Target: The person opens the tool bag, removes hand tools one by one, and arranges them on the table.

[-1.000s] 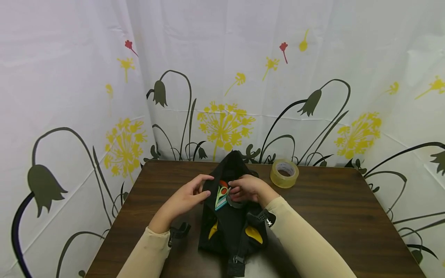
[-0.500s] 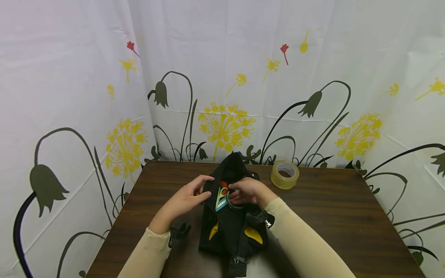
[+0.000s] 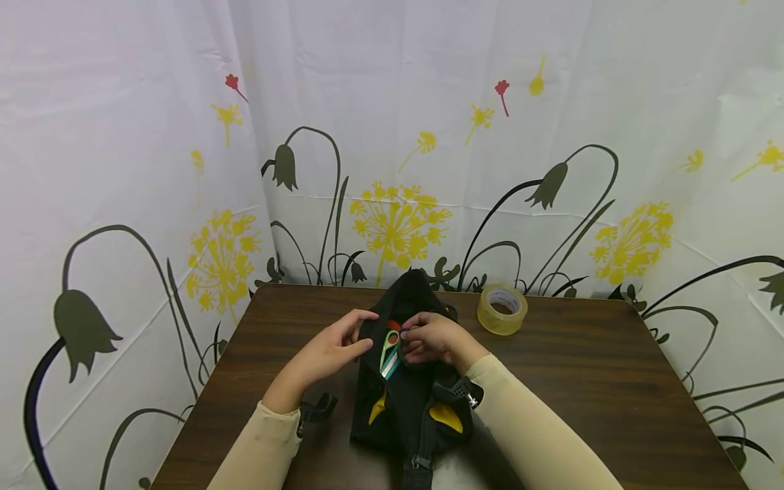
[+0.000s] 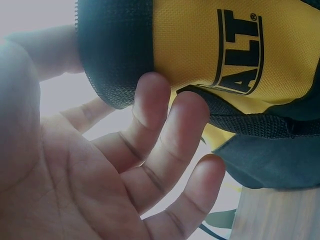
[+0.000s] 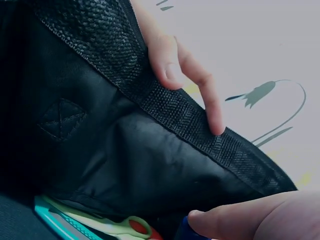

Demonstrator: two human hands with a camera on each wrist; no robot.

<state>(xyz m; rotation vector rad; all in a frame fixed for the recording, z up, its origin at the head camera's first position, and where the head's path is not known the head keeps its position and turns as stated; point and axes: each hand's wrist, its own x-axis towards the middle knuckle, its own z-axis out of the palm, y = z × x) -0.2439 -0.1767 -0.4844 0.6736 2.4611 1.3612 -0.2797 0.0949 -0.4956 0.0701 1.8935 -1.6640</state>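
While left hand (image 3: 333, 350) stays on bag (image 3: 409, 408), grey roll gone, right hand (image 3: 431, 338) lower

the scissors (image 3: 389, 348) show only their handles at frame centre; the blades are sunk inside the black bag (image 3: 409, 401). the bag's lower end is cut off by the bottom edge. the right hand (image 3: 429, 338) covers whatever its fingertips pinch. in the left wrist view the bag's printed lettering (image 4: 239, 52) runs off the top, unreadable whole.
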